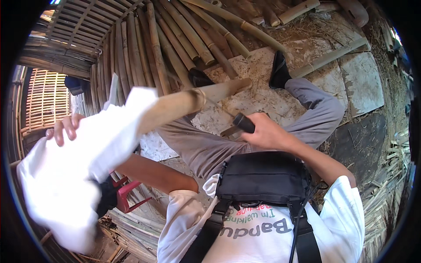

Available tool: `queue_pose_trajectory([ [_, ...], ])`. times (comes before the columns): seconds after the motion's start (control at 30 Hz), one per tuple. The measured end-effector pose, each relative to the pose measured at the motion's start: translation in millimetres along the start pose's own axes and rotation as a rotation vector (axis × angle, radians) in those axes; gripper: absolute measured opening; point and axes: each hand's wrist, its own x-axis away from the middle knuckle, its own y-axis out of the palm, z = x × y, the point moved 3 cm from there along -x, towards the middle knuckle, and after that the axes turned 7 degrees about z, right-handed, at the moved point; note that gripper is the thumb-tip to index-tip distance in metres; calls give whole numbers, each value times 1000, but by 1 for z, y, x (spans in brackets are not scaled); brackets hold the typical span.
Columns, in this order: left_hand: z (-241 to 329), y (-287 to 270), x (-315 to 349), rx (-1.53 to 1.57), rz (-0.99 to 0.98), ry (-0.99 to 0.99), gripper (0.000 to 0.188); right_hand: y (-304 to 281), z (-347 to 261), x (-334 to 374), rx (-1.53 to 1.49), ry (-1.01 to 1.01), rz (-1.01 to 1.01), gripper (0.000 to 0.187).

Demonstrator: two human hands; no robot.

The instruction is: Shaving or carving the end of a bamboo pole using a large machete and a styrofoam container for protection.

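Observation:
A thick bamboo pole [175, 106] slants across in front of me, its far end beyond my knees. White cloth [74, 162], blurred and overexposed, covers its near end on the left. My left hand [66, 129] curls its fingers over the far edge of this cloth; the thumb and palm are hidden. Between my knees, my right hand [268, 133] is closed around the black handle of a knife [244, 123]. Its thin blade shows almost edge-on, points toward the pole, and partly disappears behind or against it; whether they touch I cannot tell.
Several bamboo poles [184, 37] lean and lie at the far side. One split length [331, 58] lies beyond my right foot on worn floor boards [362, 85]. A red plastic chair [127, 197] stands at lower left. Woven bamboo strips [381, 210] lie at right.

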Motion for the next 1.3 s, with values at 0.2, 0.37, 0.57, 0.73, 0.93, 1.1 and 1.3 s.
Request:
queue_pose_trajectory([
  [0.2, -11, -4, -3, 234, -329, -101, 28, 5, -19, 9, 11, -81, 37, 21],
  [0.37, -27, 37, -15, 377, -450, -119, 21, 20, -27, 22, -90, -155, 25, 23],
  [0.57, -36, 36, -14, 336, -418, -139, 11, 2, 56, 3, 121, 239, 134, 25],
  [0.73, -35, 42, -19, 409, -455, -128, 12, 19, -8, 30, -67, -42, 106, 26],
  [0.93, -47, 50, -20, 448, -492, -128, 15, 20, 43, 11, 11, 77, 124, 22],
  [1.1, -43, 48, -13, 457, -480, -114, 17, 20, 27, 13, 51, 186, 119, 24],
  [1.3, -41, 48, -13, 499, -477, -122, 21, 24, 4, 21, -167, -146, 88, 25],
])
